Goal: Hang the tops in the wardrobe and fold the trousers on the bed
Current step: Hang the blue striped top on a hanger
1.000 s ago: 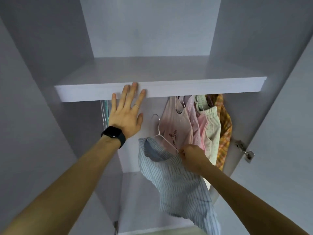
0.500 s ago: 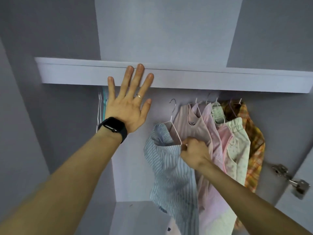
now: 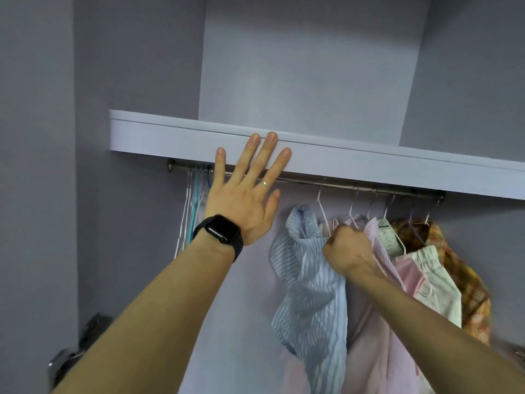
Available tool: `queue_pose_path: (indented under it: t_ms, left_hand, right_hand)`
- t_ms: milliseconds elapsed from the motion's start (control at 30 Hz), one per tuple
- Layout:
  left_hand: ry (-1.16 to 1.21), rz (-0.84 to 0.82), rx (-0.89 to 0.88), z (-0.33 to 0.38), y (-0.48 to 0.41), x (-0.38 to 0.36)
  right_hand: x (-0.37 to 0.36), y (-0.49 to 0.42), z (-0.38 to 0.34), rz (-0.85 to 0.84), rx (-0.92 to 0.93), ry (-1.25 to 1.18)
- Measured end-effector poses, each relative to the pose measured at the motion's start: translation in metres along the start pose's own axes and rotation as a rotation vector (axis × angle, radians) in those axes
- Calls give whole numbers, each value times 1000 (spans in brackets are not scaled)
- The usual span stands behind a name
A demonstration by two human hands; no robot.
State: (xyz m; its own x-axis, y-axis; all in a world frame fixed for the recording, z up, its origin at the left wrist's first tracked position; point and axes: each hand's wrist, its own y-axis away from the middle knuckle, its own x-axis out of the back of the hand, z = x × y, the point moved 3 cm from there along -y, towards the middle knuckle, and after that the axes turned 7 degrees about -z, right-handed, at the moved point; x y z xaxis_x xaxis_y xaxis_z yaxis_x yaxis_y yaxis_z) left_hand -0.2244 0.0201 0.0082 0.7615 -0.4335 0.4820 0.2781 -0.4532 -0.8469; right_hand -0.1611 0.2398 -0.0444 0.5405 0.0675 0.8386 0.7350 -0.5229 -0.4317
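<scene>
Striped top: blue and white, on a wire hanger, leftmost of the hung row, below the shelf's front edge.
Change: the hanger hook, short of the rail half a second ago, now meets it; whether it is seated cannot be told.
Right hand: fist curled round the hanger's shoulder and the neckline.
Left hand: fingers spread, flat against the shelf edge, as before.
Neighbours: pink tops touching on the right.
Task standing: this top looks nearly hung; letting go seems next.
</scene>
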Motion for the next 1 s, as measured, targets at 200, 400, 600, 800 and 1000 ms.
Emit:
queue_pose_path:
  t_ms: [200, 400, 600, 800, 1000]
  left_hand:
    - [40, -16, 3, 2, 4, 2]
    - [96, -76, 34, 4, 7, 4]
    - [142, -237, 96, 7, 6, 13]
    - [138, -437, 175, 15, 4, 33]
    - [301, -547, 290, 42, -4, 64]
  right_hand:
    - [-13, -17, 12, -98, -152, 52]
    - [-2, -13, 35, -163, -205, 79]
    - [36, 16, 19, -335, -121, 77]
    - [99, 70, 11, -458, -86, -2]
    - [159, 153, 24, -374, -14, -18]
